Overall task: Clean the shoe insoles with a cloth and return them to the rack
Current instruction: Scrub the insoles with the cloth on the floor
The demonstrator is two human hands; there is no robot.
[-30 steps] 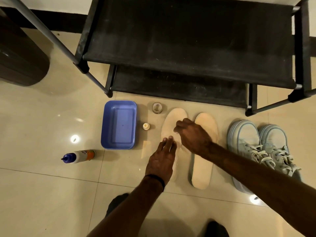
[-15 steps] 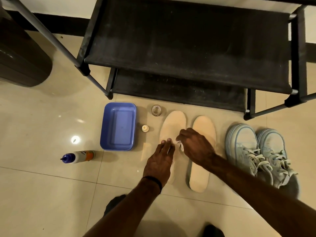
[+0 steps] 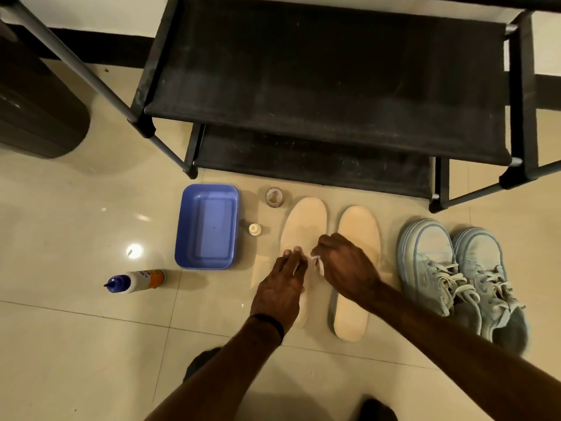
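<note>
Wiping the left insole

Left hand (image 3: 280, 287) presses the insole (image 3: 303, 226) flat, fingers straight, steadying it; right hand (image 3: 343, 265) pinches the cloth (image 3: 317, 264) for wiping.

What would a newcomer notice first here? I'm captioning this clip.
Two hands meet over the left insole at center floor: the left hand presses it flat while the right hand pinches a small white cloth. The second insole and pale blue sneakers lie rightward, below the black rack.
</note>
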